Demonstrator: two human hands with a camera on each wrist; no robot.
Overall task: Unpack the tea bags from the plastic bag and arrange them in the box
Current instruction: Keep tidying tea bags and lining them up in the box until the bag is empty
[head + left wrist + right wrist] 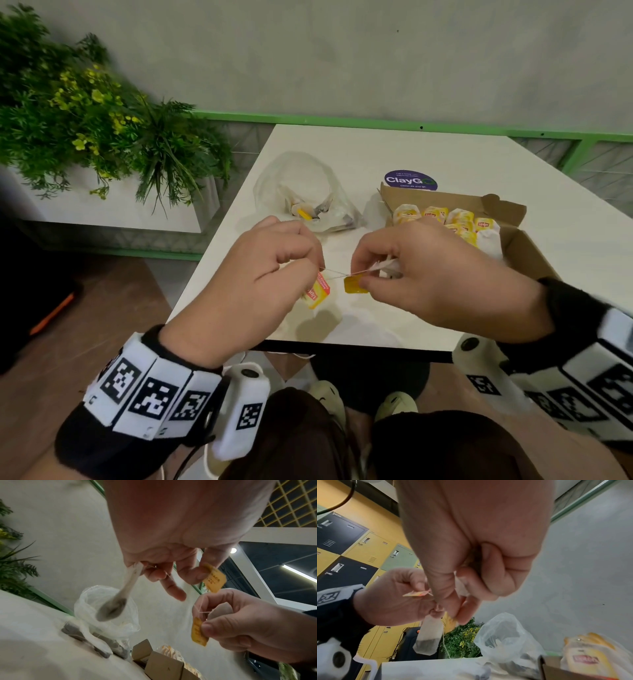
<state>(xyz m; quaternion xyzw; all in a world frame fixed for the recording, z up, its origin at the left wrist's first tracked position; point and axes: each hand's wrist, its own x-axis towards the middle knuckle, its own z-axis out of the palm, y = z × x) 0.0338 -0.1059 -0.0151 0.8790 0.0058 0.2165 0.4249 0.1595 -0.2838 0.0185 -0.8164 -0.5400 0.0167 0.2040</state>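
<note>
Both hands hover over the near part of the white table (342, 147), each holding a tea bag, with the thin strings stretched between them. My left hand (313, 270) grips a tea bag (111, 605) that hangs down and pinches its yellow tag (214, 578). My right hand (359, 279) holds another tea bag (221, 609) and pinches a yellow tag (356, 285). The clear plastic bag (308, 192) lies behind the hands with a few tea bags inside. To the right stands the open cardboard box (529, 258), holding several yellow-tagged tea bags (445, 219).
A round purple sticker (410, 180) lies on the table behind the box. A planter with green and yellow foliage (85, 113) stands left of the table. The table's near edge (342, 346) is just below the hands. Lockers (351, 545) show in the right wrist view.
</note>
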